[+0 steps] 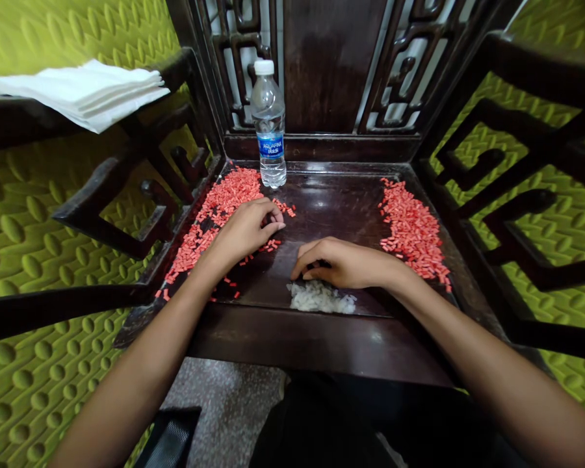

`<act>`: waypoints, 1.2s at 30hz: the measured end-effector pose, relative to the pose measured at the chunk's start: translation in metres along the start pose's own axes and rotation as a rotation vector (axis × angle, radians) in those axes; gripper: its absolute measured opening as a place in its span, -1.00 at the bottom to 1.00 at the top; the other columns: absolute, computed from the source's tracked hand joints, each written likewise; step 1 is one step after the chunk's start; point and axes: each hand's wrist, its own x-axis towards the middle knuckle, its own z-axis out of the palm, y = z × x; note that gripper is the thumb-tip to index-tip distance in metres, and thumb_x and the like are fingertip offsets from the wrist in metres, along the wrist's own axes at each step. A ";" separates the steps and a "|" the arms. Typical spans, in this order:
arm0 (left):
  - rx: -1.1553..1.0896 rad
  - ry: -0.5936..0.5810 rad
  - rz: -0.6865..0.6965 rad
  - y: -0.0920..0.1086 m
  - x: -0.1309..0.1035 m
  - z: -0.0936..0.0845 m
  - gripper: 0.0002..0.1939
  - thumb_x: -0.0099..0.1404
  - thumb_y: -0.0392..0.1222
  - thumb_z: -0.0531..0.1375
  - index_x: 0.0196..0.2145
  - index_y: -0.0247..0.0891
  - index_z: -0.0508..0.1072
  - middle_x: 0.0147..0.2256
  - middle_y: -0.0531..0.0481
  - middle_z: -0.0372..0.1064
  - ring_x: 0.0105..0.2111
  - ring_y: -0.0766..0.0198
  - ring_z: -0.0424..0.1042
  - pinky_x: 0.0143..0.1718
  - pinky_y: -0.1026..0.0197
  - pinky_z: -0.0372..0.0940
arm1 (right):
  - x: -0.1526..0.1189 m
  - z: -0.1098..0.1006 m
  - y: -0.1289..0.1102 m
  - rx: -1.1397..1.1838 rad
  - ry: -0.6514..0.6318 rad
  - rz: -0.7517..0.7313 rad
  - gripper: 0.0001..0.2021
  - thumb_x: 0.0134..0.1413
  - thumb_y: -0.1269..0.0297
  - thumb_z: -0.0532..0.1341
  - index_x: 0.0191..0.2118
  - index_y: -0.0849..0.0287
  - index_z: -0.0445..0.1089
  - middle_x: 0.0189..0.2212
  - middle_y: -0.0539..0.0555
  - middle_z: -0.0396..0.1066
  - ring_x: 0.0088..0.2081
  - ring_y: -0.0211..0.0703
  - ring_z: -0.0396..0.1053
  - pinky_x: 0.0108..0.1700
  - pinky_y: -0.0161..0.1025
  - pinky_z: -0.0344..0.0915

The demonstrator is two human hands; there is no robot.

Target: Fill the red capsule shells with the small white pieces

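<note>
My left hand (253, 224) hovers over the inner edge of the left pile of small red tube-like pieces (234, 188). Its fingers curl in towards the thumb, and whatever they hold, if anything, is hidden. Close to the front edge of the dark wooden seat (322, 201), my right hand (334, 260) bends down beside a small heap of whitish translucent bits (319, 298). Thumb and fingertips there are drawn together; I cannot make out anything between them. A second red pile (412, 231) lies along the seat's right side.
Behind the left pile stands a clear water bottle (270, 130) with a white cap and blue label. White folded napkins (97, 91) rest on the left armrest. Carved dark wooden armrests (511, 195) border both sides, and a carved backrest (334, 71) rises at the rear.
</note>
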 end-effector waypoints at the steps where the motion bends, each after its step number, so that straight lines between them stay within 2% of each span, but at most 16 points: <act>1: -0.007 0.003 0.002 0.000 0.000 0.000 -0.89 0.38 -0.18 0.27 -0.25 -0.26 0.56 -0.23 -0.10 0.55 -0.23 0.11 0.50 -0.16 0.11 0.30 | 0.000 0.000 0.000 0.009 -0.031 -0.003 -0.74 0.34 0.60 0.23 -0.12 0.21 0.68 -0.16 0.12 0.64 -0.15 -0.16 0.57 -0.06 -0.27 0.39; 3: -0.018 0.007 0.004 -0.001 0.000 0.001 -0.89 0.38 -0.17 0.28 -0.26 -0.25 0.56 -0.24 -0.09 0.55 -0.23 0.11 0.50 -0.16 0.11 0.30 | -0.002 -0.002 -0.001 0.028 -0.070 0.008 -0.73 0.32 0.61 0.23 -0.15 0.21 0.67 -0.16 0.11 0.63 -0.15 -0.17 0.55 -0.05 -0.27 0.38; 6: -0.020 0.012 0.005 -0.001 0.000 0.001 -0.89 0.38 -0.16 0.27 -0.26 -0.24 0.56 -0.24 -0.08 0.56 -0.22 0.12 0.51 -0.15 0.11 0.31 | -0.005 -0.004 -0.003 0.023 -0.075 0.064 -0.81 0.27 0.54 0.35 -0.07 0.20 0.64 -0.15 0.09 0.61 -0.17 -0.15 0.50 -0.10 -0.26 0.36; 10: -0.018 0.017 0.011 -0.001 0.000 0.001 -0.89 0.38 -0.18 0.27 -0.26 -0.25 0.57 -0.24 -0.08 0.56 -0.22 0.12 0.51 -0.15 0.11 0.31 | -0.008 -0.001 -0.010 -0.112 -0.109 0.117 -0.80 0.18 0.45 0.49 -0.08 0.15 0.62 -0.12 0.09 0.54 -0.06 -0.07 0.46 -0.05 -0.24 0.31; 14: -0.044 0.003 -0.003 0.002 0.000 0.002 -0.88 0.36 -0.16 0.28 -0.28 -0.24 0.58 -0.29 -0.06 0.58 -0.27 0.14 0.51 -0.18 0.13 0.31 | -0.007 0.004 -0.017 -0.190 -0.137 0.117 -0.89 0.22 0.49 0.43 -0.23 0.13 0.62 -0.21 0.07 0.49 -0.07 -0.06 0.43 -0.07 -0.24 0.28; 19: -0.116 0.037 -0.040 0.011 -0.001 0.001 -0.85 0.36 -0.13 0.28 -0.25 -0.25 0.61 -0.30 -0.04 0.63 -0.29 0.16 0.54 -0.24 0.17 0.31 | -0.005 0.001 -0.015 -0.016 -0.115 0.090 -0.91 0.34 0.47 0.34 -0.22 0.19 0.59 -0.23 0.06 0.56 -0.20 -0.17 0.48 -0.12 -0.29 0.32; 24: -0.139 0.066 -0.029 0.016 -0.003 -0.001 -0.82 0.37 -0.11 0.28 -0.23 -0.25 0.63 -0.26 -0.05 0.65 -0.27 0.16 0.54 -0.18 0.16 0.34 | -0.003 -0.001 -0.009 0.012 -0.037 0.075 -0.90 0.32 0.48 0.34 -0.25 0.21 0.61 -0.32 0.03 0.64 -0.30 -0.21 0.51 -0.19 -0.30 0.32; 29: -0.150 0.041 -0.015 0.017 -0.003 0.002 -0.82 0.37 -0.12 0.26 -0.23 -0.25 0.62 -0.27 -0.05 0.65 -0.28 0.16 0.54 -0.13 0.13 0.36 | -0.002 0.000 -0.007 0.058 -0.007 0.060 -0.90 0.28 0.46 0.34 -0.26 0.20 0.61 -0.30 0.04 0.67 -0.28 -0.18 0.54 -0.18 -0.29 0.35; 36: -0.225 0.053 -0.014 0.018 -0.002 0.003 -0.82 0.35 -0.11 0.28 -0.24 -0.26 0.62 -0.27 -0.06 0.64 -0.27 0.16 0.54 -0.15 0.13 0.36 | -0.003 -0.001 -0.006 0.064 0.038 0.092 -0.88 0.30 0.40 0.30 -0.30 0.20 0.57 -0.42 -0.04 0.54 -0.39 -0.27 0.37 -0.29 -0.30 0.24</act>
